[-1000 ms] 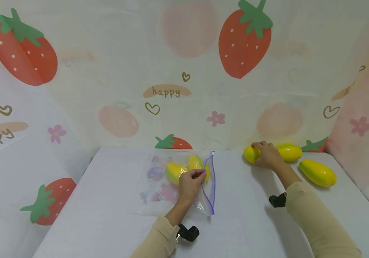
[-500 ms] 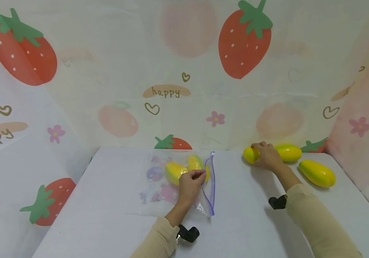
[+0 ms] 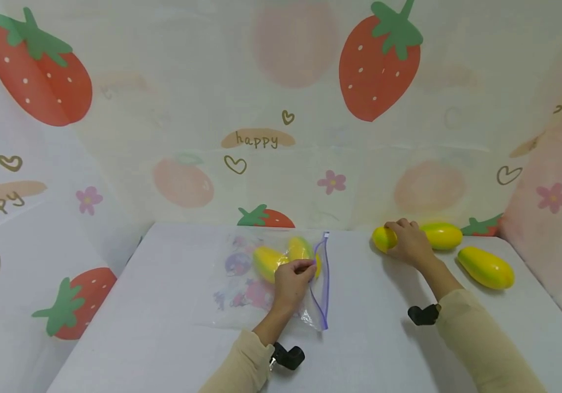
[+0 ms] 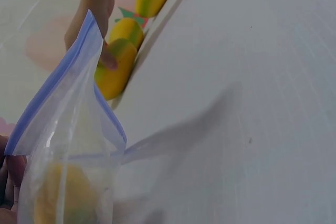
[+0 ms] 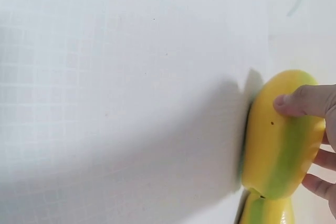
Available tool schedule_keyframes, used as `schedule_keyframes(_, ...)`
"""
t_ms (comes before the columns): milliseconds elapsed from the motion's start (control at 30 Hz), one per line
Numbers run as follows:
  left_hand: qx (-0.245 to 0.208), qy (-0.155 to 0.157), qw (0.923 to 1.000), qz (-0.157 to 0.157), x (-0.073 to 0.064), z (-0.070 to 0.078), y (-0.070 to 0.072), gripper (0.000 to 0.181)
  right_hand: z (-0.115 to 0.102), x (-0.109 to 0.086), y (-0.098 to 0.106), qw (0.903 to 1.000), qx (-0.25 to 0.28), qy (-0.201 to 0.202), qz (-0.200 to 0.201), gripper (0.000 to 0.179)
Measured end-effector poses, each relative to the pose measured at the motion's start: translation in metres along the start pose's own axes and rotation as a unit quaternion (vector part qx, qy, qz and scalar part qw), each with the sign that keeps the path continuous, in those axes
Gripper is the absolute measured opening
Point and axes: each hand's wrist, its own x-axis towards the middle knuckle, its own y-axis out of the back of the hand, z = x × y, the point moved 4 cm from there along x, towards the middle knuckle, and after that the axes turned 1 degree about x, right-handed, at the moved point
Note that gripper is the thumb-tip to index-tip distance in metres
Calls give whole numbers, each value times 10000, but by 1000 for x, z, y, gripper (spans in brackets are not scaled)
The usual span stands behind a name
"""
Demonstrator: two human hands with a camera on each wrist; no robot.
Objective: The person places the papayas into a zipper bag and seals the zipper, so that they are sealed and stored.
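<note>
A clear zip bag [image 3: 273, 314] with purple edging and printed figures lies on the table, its mouth facing right. Inside it are yellow-green mangoes [image 3: 267, 261], partly covered by my left hand [image 3: 290, 284]. That hand pinches the bag's upper edge near the purple zip, and in the left wrist view the mouth [image 4: 97, 103] gapes. At the back right my right hand [image 3: 410, 243] grips another mango [image 5: 283, 135], thumb on one side and fingers on the other. The held mango is against the table, its end touching a second mango [image 3: 442, 236].
One more mango [image 3: 486, 267] lies loose at the right of the white table [image 3: 359, 338]. A printed cloth wall [image 3: 305, 147] rises along the table's back edge, close behind the mangoes. A black device [image 3: 423, 315] is strapped at my right wrist, another [image 3: 288, 356] at my left.
The head view has shifted slightly. Both hands keep their holds, and neither the bag nor the mangoes have visibly moved on the table.
</note>
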Motion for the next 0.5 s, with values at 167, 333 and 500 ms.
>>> schedule_keyframes(167,-2,43,10000,-30,0,1,1,14,-2,-3,-2,9998,206,-73,-38,60)
schedule_keyframes(333,1,1,10000,-7,2,0,1,14,-11,-6,0,9984,555,-10,130,63)
schedule_keyframes(500,-34,-30,10000,11,2,0,1,14,-22,-10,5,9955,850,90,398,63)
